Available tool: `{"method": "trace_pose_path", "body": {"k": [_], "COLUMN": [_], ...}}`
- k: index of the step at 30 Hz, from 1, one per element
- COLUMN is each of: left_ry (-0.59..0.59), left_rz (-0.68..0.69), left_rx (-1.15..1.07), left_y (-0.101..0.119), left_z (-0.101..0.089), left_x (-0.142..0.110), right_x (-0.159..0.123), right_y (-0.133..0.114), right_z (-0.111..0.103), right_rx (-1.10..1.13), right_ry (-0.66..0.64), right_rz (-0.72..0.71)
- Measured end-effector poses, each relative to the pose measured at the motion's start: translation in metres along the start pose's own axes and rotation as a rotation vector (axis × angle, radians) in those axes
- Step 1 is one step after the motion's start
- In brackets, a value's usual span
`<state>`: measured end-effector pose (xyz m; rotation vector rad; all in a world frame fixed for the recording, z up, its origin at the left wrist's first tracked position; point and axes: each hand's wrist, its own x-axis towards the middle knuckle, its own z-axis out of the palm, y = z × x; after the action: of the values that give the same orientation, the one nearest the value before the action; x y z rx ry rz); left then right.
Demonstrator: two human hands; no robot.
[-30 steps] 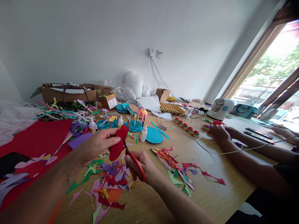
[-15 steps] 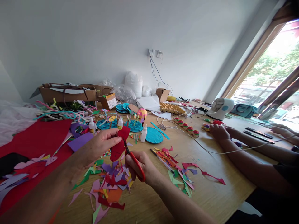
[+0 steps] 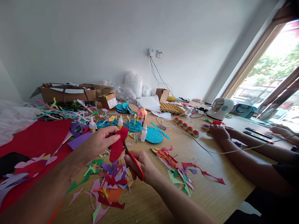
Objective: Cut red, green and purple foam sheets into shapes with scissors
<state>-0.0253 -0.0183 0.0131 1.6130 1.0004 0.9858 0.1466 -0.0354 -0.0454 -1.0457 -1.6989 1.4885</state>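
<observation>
Between thumb and fingers, my left hand (image 3: 104,139) pinches a red piece of paper (image 3: 116,150) with dark drawn lines on it. My right hand (image 3: 140,165) is closed around the red-handled scissors (image 3: 135,164). Their dark blades point up and left and meet the paper's right edge. Below both hands lies a heap of coloured paper scraps (image 3: 114,186), with a second scatter of scraps (image 3: 169,161) to the right, where a pen (image 3: 162,160) rests.
White glue bottles (image 3: 143,133) stand beyond my hands, near a blue painted disc (image 3: 153,135). Red sheets (image 3: 53,133) lie at left. Another person's hands (image 3: 219,132) work at right, by a row of painted egg-carton cups (image 3: 187,127). A white cable (image 3: 201,144) crosses the table.
The red paper has tilted and shifted slightly down and left, showing more of its length. The scissors have moved slightly left with my right hand.
</observation>
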Motion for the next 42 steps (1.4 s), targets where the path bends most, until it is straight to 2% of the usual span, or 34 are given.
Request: {"method": "trace_pose_path", "body": {"k": [10, 15, 23, 31, 42], "left_ry": [-0.023, 0.031, 0.002, -0.003, -0.034], "left_rz": [-0.132, -0.163, -0.102, -0.055, -0.039], "left_rx": [-0.225, -0.282, -0.185, 0.085, 0.151], "left_y": [0.0, -0.002, -0.007, -0.006, -0.009], "left_z": [0.002, 0.008, 0.017, 0.012, 0.013], "left_x": [0.0, 0.001, 0.001, 0.002, 0.004], "right_x": [0.001, 0.001, 0.004, 0.003, 0.005], "right_y": [0.004, 0.007, 0.021, 0.017, 0.023], "right_z": [0.001, 0.004, 0.007, 0.007, 0.008], "right_rx": [-0.001, 0.099, 0.216, 0.204, 0.249], "right_ry": [-0.028, -0.036, -0.043, -0.045, -0.072], "right_rz": [-0.035, -0.069, -0.121, -0.142, -0.145]}}
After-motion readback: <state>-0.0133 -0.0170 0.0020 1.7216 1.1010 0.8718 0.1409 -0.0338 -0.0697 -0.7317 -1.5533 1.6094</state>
